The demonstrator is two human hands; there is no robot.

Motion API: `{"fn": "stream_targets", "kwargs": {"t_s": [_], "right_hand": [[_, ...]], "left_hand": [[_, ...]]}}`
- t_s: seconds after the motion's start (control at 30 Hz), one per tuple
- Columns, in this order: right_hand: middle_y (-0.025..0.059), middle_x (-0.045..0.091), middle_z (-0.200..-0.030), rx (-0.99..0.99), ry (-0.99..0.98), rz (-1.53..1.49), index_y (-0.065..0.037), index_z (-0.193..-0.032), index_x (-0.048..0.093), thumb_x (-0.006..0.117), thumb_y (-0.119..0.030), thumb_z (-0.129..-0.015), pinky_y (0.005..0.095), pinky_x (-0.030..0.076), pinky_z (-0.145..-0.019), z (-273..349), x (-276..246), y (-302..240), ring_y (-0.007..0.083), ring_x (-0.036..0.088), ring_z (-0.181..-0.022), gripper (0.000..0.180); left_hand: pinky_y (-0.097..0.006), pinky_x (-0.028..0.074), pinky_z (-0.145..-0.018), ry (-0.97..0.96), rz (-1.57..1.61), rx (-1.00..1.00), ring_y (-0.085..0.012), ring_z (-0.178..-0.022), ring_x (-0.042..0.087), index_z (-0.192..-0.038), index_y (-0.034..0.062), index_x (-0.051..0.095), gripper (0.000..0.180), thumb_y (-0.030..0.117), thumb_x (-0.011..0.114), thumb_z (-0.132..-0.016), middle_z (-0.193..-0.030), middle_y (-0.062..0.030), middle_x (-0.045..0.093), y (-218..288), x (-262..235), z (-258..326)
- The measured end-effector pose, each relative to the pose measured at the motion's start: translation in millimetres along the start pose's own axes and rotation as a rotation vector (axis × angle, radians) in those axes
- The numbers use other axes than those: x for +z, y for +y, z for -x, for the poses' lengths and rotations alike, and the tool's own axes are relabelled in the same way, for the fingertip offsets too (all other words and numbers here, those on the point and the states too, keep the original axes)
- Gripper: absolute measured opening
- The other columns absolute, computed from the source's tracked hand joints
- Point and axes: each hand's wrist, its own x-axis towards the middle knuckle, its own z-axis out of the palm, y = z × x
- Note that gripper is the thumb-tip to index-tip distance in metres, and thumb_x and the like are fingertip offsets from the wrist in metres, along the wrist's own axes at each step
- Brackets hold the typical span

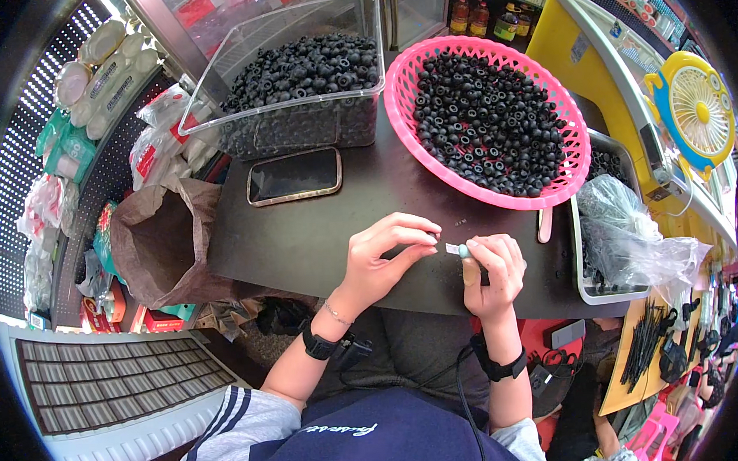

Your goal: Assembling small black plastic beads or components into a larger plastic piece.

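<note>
My left hand (pixel 386 250) is over the dark table (pixel 303 233), thumb and fingertips brought close together. A tiny dark thing may be between them, too small to make out. Facing it, my right hand (pixel 494 270) pinches a small tool (pixel 463 250) with a pale green handle and a flat whitish tip. The tip points at my left fingertips and sits just apart from them. Beyond my hands stands a pink plastic basket (pixel 581 172) holding many small black ring-shaped pieces (pixel 488 126). A clear plastic bin (pixel 299 126) at the back left is heaped with similar black pieces.
A phone (pixel 294 177) lies before the bin. A brown bag (pixel 163 239) gapes open at the left. On the right, a grey tray (pixel 583 258) holds black pieces under a clear plastic bag (pixel 624 219). A pink handle-like strip (pixel 545 224) pokes from beneath the basket. Behind is a yellow-and-blue fan (pixel 697 105).
</note>
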Motion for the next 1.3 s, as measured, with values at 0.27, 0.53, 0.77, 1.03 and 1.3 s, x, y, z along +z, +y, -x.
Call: {"fn": "stream_targets", "kwargs": {"t_s": [0.27,0.53,0.77,1.03,1.3], "right_hand": [[0.0107,0.063,-0.082,0.006,-0.075,-0.045,-0.002,-0.098,0.061,0.068,-0.003,-0.074,0.0354,0.043,-0.057,-1,1,0,0.0273,0.059,-0.066,0.025],[0.0107,0.063,-0.081,0.0,-0.093,-0.06,-0.002,-0.096,0.061,0.068,-0.003,-0.072,0.0354,0.043,-0.057,-1,2,0,0.0272,0.058,-0.065,0.025],[0.0104,0.063,-0.081,-0.006,-0.095,-0.065,-0.002,-0.097,0.062,0.069,-0.003,-0.072,0.0352,0.044,-0.057,-2,2,0,0.0267,0.058,-0.065,0.026],[0.0101,0.063,-0.078,-0.018,-0.121,-0.07,-0.001,-0.092,0.065,0.067,-0.003,-0.067,0.0352,0.043,-0.056,-4,2,-1,0.0263,0.058,-0.064,0.025],[0.0099,0.063,-0.079,-0.006,-0.092,-0.024,-0.001,-0.094,0.064,0.067,-0.003,-0.066,0.0351,0.044,-0.057,-1,0,1,0.0265,0.058,-0.065,0.028]], "left_hand": [[-0.027,0.057,-0.072,0.102,0.13,-0.127,-0.016,-0.086,0.067,-0.092,0.0003,0.065,0.021,-0.003,0.076,-0.074,-0.097,-0.0103,0.065,5,5,1],[-0.025,0.059,-0.071,0.104,0.168,-0.142,-0.0143,-0.083,0.066,-0.091,-0.0014,0.063,0.023,-0.003,0.078,-0.073,-0.098,-0.0105,0.061,-3,2,8],[-0.027,0.057,-0.07,-0.017,0.12,-0.094,-0.0184,-0.084,0.067,-0.09,-0.0009,0.059,0.024,-0.007,0.076,-0.073,-0.103,-0.0158,0.063,-3,0,5],[-0.025,0.055,-0.068,-0.067,0.081,-0.185,-0.0159,-0.083,0.067,-0.088,0.0012,0.059,0.024,-0.002,0.078,-0.074,-0.096,-0.0147,0.07,-3,-2,10],[-0.031,0.058,-0.077,-0.043,0.16,-0.146,-0.0192,-0.087,0.068,-0.092,-0.0013,0.059,0.025,-0.005,0.076,-0.075,-0.099,-0.0173,0.068,4,3,5]]}}
